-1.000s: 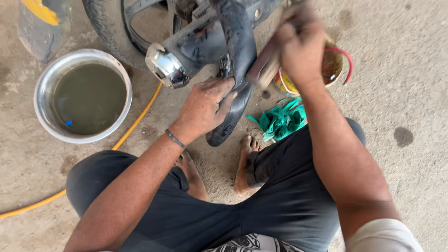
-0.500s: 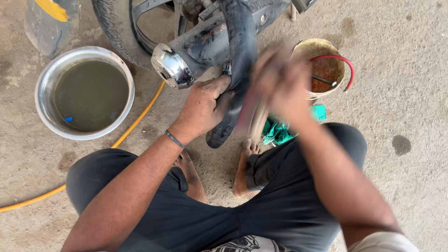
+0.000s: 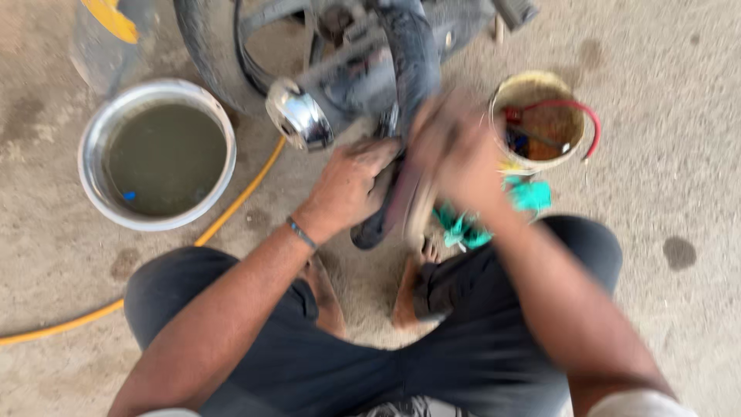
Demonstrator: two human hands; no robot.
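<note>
View from above of a person squatting on a concrete floor (image 3: 679, 154) before the underside of a two-wheeler. The left hand (image 3: 347, 189) lies curled over a dark curved part (image 3: 413, 69) of the machine, fingers closed on its lower end, just below a shiny chrome cap (image 3: 297, 116). The right hand (image 3: 455, 150) is blurred; it appears wrapped around a pale stick-like tool (image 3: 413, 208) that crosses the dark part, but the grip itself cannot be told for certain. The two hands sit close together with hardly any gap between them.

To the left, a steel bowl (image 3: 96, 177) of murky liquid stands apart from the left forearm; a yellow hose (image 3: 231, 205) runs along its lower right rim and off toward the lower left edge. To the right, a small yellow pot (image 3: 532, 81) with a red wire looped over its rim sits just beside the right hand. A green rag (image 3: 478, 220) lies under the right wrist, touching the knee. The tyre (image 3: 204, 58) rises behind the chrome cap. Bare floor opens widely at the far right and lower left.
</note>
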